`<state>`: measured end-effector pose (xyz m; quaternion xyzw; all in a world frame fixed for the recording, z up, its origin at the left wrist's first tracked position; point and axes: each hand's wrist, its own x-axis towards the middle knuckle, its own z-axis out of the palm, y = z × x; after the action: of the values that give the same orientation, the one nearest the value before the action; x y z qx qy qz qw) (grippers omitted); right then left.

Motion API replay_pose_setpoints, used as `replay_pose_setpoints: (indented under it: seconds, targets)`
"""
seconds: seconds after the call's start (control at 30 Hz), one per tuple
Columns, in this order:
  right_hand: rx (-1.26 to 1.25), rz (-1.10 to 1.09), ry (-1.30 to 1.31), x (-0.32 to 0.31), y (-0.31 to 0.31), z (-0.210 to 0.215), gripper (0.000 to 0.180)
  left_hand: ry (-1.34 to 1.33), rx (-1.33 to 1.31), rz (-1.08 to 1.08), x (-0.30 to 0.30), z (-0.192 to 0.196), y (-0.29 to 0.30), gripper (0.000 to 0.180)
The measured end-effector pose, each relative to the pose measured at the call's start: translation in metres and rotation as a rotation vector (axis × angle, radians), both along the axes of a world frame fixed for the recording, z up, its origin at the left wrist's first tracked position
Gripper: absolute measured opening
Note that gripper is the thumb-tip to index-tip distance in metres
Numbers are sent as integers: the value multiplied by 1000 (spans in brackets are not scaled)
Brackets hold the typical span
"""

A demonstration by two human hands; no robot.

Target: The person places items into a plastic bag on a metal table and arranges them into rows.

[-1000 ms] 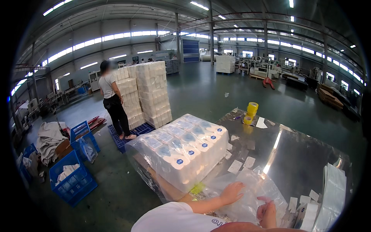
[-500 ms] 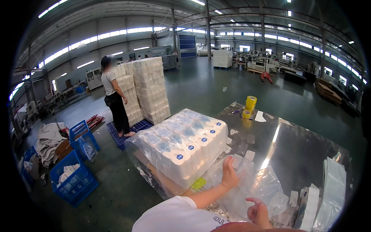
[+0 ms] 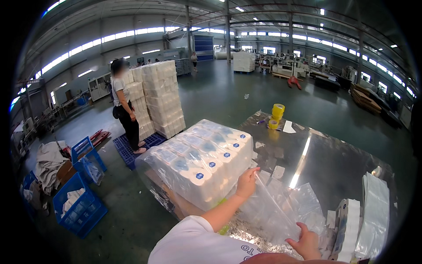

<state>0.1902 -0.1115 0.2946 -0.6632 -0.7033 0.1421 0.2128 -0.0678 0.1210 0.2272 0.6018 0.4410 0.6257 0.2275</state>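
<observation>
A clear plastic bag (image 3: pixel 269 215) lies loosely over the table in front of me. My left hand (image 3: pixel 247 182) pinches its upper edge, close to the near corner of a big clear-wrapped pack of white rolls (image 3: pixel 206 160). From there the edge runs straight down toward my right hand (image 3: pixel 307 243). That hand is beside the bag's lower end, thumb and forefinger spread apart; its other fingers are partly hidden. The wrapped pack sits on the table to the left, with a loose flap of film hanging at its left end.
Stacked white packs (image 3: pixel 360 220) and folded plastic bags (image 3: pixel 373 211) lie at right. Yellow tape rolls (image 3: pixel 278 110) stand at the table's (image 3: pixel 338 176) far edge. Blue crates (image 3: pixel 81 209) are on the floor at left. A person (image 3: pixel 125 105) stands by tall pallet stacks (image 3: pixel 160 97).
My left hand has gone from open-looking to pinching the bag's edge, which is now pulled straight. My right hand has moved slightly right, its thumb and forefinger wider apart. The view has shifted.
</observation>
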Motion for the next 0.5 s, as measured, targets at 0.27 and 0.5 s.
replay_pose_setpoints:
  seconds: [0.27, 0.5]
  targets:
    - [409, -966, -272, 226, 20, -109, 17, 930, -352, -1051, 8, 39, -135, 31]
    - [-30, -1162, -135, 228, -6, -190, 21, 1168, -322, -403, -38, -42, -10, 22]
